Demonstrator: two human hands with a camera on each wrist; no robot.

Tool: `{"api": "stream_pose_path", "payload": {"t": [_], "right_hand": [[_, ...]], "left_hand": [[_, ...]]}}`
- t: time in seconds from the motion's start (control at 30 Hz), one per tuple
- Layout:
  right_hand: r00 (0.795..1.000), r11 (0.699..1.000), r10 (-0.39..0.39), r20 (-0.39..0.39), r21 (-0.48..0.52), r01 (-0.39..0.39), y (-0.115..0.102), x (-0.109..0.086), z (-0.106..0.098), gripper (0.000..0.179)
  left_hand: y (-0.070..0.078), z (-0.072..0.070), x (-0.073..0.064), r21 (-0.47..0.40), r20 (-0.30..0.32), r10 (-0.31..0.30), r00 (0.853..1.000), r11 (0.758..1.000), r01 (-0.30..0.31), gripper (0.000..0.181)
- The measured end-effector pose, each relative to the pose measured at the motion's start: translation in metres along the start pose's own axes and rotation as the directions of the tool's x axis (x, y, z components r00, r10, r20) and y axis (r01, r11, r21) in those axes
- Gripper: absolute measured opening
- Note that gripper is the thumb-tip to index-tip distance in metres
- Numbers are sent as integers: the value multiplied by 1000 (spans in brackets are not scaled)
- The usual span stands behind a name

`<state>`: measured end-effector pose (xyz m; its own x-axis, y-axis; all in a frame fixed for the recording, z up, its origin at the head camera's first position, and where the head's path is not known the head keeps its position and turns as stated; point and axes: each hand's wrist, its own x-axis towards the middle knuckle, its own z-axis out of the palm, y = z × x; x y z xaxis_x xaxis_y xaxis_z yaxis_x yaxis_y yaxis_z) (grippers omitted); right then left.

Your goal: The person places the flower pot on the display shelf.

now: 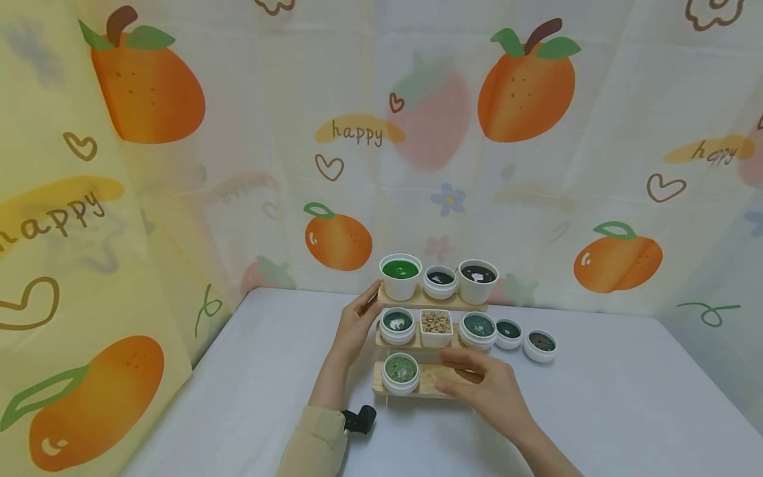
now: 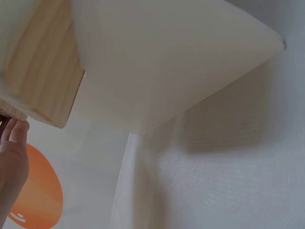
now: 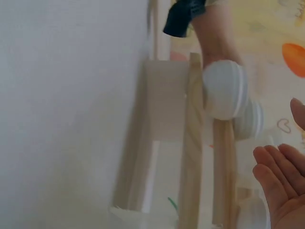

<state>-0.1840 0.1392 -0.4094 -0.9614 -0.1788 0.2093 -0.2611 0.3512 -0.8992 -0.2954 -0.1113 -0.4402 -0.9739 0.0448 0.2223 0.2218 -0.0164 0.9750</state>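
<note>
A three-tier wooden stand (image 1: 426, 388) with clear side supports holds small white cups. My left hand (image 1: 354, 324) grips the left end of its top board, fingers behind and thumb in front; in the left wrist view the fingertips meet the wood. On the bottom board sits one white pot (image 1: 401, 373) of flecked green stuff, at the left. My right hand (image 1: 491, 384) hovers over that board's right part, fingers apart from the thumb, holding nothing. The middle board bears a round pot (image 1: 397, 326), a square dish (image 1: 436, 328) of pale nuts or seeds, and another pot (image 1: 477, 331).
Along the top board stand a cup of bright green (image 1: 401, 276), a low dark-filled pot (image 1: 440, 283) and a dark-filled cup (image 1: 478, 281). Two small pots, one dark green (image 1: 508, 334) and one brownish (image 1: 540, 346), sit on the white table (image 1: 620, 397) right of the stand. A printed cloth hangs behind.
</note>
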Motion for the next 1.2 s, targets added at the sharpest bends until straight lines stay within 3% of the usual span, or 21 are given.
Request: {"api": "stream_pose_path", "payload": {"t": [0.13,0.33,0.53,0.8,0.97,1.2], "right_hand": [[995,996,-89,-42,1,89,-3,-1,-11,44],[963,968,-246,-108,31,251,1,2,-26,43],[936,952,-292,-198,31,304,4,8,-41,44],[914,976,-192,-356,32,217,11,15,-57,45],[901,988,-143,-410,-4,155,20,21,-66,49],[873,1000,-11,-488,-21,1,39,29,-81,49]], "left_hand": [[0,0,0,4,-1,-2,1000,1000,2,53],[-1,-1,0,7,1,9,1000,1000,-9,53],[-2,-1,2,-3,4,10,1000,1000,-10,53],[-1,0,0,-18,8,15,1000,1000,-15,52],[0,0,-1,-4,2,17,1000,1000,-17,52],[0,0,-1,-6,4,15,1000,1000,-15,52]]}}
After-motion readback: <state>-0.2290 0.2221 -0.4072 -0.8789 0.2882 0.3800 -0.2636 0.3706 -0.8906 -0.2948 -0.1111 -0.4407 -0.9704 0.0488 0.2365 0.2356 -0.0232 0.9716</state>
